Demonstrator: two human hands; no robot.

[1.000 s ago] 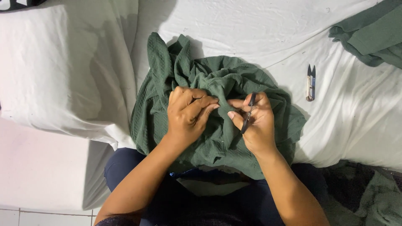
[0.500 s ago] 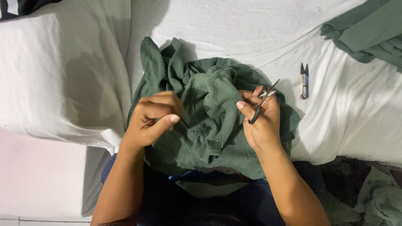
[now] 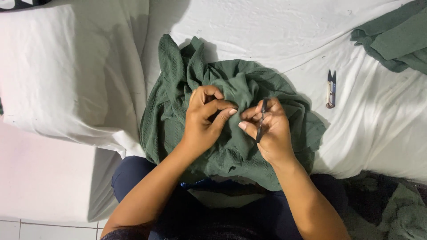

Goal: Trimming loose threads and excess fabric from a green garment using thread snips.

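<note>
A crumpled dark green garment [image 3: 187, 93] lies on a white sheet [image 3: 267, 31] in front of me and over my lap. My left hand [image 3: 202, 122] pinches a fold of the green cloth at the garment's middle. My right hand [image 3: 269, 131] sits right beside it, fingers closed around a thin dark tool [image 3: 261, 120] that stands roughly upright, and also touches the cloth. The fingertips of both hands almost meet. What kind of tool it is cannot be told.
A small pair of thread snips [image 3: 330, 89] lies on the sheet to the right. More green cloth [image 3: 393, 38] is piled at the top right corner. Dark and green fabric [image 3: 391, 209] lies at the lower right. A tiled floor shows at the lower left.
My hands drew apart half a second ago, the right one lifting the dark tool; now both have come back together at the middle of the garment and the left pinches the cloth again.
</note>
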